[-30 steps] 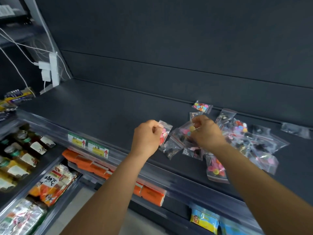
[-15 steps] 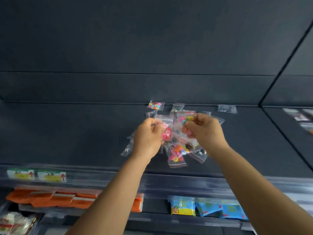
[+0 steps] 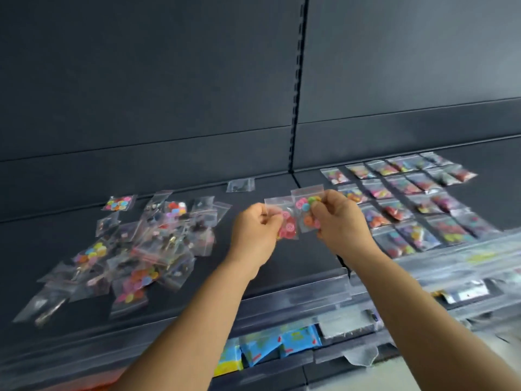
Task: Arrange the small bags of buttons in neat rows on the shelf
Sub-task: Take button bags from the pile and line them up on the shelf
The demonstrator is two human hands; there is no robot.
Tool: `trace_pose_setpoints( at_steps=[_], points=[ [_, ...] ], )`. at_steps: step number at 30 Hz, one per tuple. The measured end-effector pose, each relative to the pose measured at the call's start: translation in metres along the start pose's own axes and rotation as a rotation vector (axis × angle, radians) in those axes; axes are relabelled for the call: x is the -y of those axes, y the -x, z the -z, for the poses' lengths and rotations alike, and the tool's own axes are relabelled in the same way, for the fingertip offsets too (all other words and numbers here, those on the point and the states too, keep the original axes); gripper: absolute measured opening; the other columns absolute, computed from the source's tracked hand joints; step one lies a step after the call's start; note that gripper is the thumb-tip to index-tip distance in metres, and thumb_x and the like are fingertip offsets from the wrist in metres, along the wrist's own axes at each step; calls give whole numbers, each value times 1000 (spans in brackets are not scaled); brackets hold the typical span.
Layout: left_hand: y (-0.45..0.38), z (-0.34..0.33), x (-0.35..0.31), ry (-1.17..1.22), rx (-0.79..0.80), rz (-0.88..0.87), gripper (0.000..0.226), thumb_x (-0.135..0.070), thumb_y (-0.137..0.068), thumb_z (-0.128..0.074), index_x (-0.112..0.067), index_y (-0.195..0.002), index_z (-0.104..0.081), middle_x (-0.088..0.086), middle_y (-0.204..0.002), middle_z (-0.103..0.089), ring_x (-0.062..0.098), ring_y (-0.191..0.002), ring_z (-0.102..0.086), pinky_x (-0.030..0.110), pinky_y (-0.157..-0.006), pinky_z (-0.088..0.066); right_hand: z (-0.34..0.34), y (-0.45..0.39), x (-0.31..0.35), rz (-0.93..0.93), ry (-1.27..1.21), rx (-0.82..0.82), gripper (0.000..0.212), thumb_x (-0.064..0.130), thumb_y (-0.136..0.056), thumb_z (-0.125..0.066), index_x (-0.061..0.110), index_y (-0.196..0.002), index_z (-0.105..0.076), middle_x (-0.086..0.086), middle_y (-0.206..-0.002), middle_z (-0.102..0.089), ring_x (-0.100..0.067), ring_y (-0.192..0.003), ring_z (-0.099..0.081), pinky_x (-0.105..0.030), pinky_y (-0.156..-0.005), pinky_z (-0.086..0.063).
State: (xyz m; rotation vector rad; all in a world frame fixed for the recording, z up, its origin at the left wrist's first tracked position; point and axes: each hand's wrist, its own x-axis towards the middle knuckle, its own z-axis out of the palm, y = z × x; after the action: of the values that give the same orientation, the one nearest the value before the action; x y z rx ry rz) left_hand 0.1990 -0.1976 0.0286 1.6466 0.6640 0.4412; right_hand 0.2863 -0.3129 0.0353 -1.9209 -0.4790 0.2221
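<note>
- At my nine o'clock, a loose heap of button bags [image 3: 135,249] lies jumbled on the dark shelf [image 3: 267,266], bags overlapping at all angles.
- Beyond the heap, at its eleven o'clock, a single bag of bright buttons [image 3: 119,203] lies apart near the back panel.
- A lone clear bag [image 3: 240,185] sits against the back panel at about twelve o'clock from my left hand.
- My left hand [image 3: 255,235] is raised above the shelf, fingers curled, pinching a bag of pink and red buttons [image 3: 287,225] by its left edge.
- Just beside it, touching or overlapping, a bag of mixed-colour buttons [image 3: 308,210] is pinched by my right hand [image 3: 342,224], thumb and fingers curled round its right side.
- At my two o'clock, the arranged bags [image 3: 408,204] lie flat in neat rows on the next shelf section, side by side, running from the back panel to the front edge.
- Below the shelf's front rail, at six o'clock, I see blue and yellow packets [image 3: 270,348] on a lower level.
</note>
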Motion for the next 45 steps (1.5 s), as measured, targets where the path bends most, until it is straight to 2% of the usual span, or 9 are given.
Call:
trace_pose_setpoints(
  at_steps=[3,6,9,14,21,25,28,32,45],
  points=[
    [-3,-60,-13,-11,21,-13,4,-12,-90,-62,-12,-88,-66,0,-88,-71,9,-75,-66,15,-63,-53,54,-14,-24,-7,41,-12,16,16,-94,-47,5,-87,-56,-7,-73,-60,7,-47,-54,-30,-54,-46],
    [-4,-111,-27,-17,27,-34,2,-13,-87,-66,-12,-85,-66,2,-84,-70,11,-71,-63,15,-54,-49,102,-26,-43,-27,12,-53,7,14,-91,-54,11,-92,-60,-2,-77,-65,3,-54,-57,-25,-57,-46],
    [-7,-156,-39,-37,32,-63,5,-15,-87,-65,-10,-88,-67,-2,-75,-66,10,-64,-57,29,-64,-52,143,-37,-60,-51,-29,-105,1,17,-88,-62,17,-88,-61,0,-76,-68,-15,-64,-60,-29,-59,-49],
    [-18,-215,-54,-69,121,-87,7,-15,-90,-62,-19,-88,-66,-6,-78,-64,8,-63,-57,20,-59,-50,194,-59,-85,-75,-11,-194,13,21,-88,-62,10,-81,-63,-6,-66,-63,-10,-53,-54,-29,-54,-45],
    [-50,-282,-59,-160,231,-139,9,-14,-88,-63,-20,-82,-65,-3,-80,-68,13,-72,-64,28,-67,-56,247,-88,-112,-140,62,-313,16,21,-90,-57,10,-80,-65,-14,-65,-57,-11,-47,-42,-24,-48,-36],
    [-64,-313,-63,-218,263,-176,3,-13,-88,-62,-13,-86,-64,1,-79,-68,19,-75,-65,34,-67,-55,273,-104,-129,-161,22,-409,5,19,-88,-61,21,-91,-63,4,-66,-64,-18,-62,-60,-25,-55,-46],
    [-74,-335,-64,-267,266,-185,2,-14,-88,-62,-13,-88,-64,-1,-79,-67,16,-74,-64,28,-64,-53,291,-116,-142,-164,54,-437,8,18,-87,-64,19,-93,-59,7,-62,-60,-10,-55,-56,-23,-51,-40],
    [-82,-368,-65,-382,227,-195,3,-14,-91,-60,-15,-93,-60,-3,-85,-63,8,-72,-58,15,-55,-43,314,-133,-161,-169,128,-405,11,17,-86,-61,20,-92,-52,7,-68,-65,-1,-50,-54,-22,-48,-36],
    [-82,-455,-66,-740,-44,-68,37,-6,-90,-57,-15,-123,-42,1,-93,-60,19,-79,-60,34,-64,-54,368,-192,-212,-78,393,4,9,10,-85,-55,18,-84,-58,5,-74,-62,-20,-73,-58,-26,-62,-43]
  ],
)
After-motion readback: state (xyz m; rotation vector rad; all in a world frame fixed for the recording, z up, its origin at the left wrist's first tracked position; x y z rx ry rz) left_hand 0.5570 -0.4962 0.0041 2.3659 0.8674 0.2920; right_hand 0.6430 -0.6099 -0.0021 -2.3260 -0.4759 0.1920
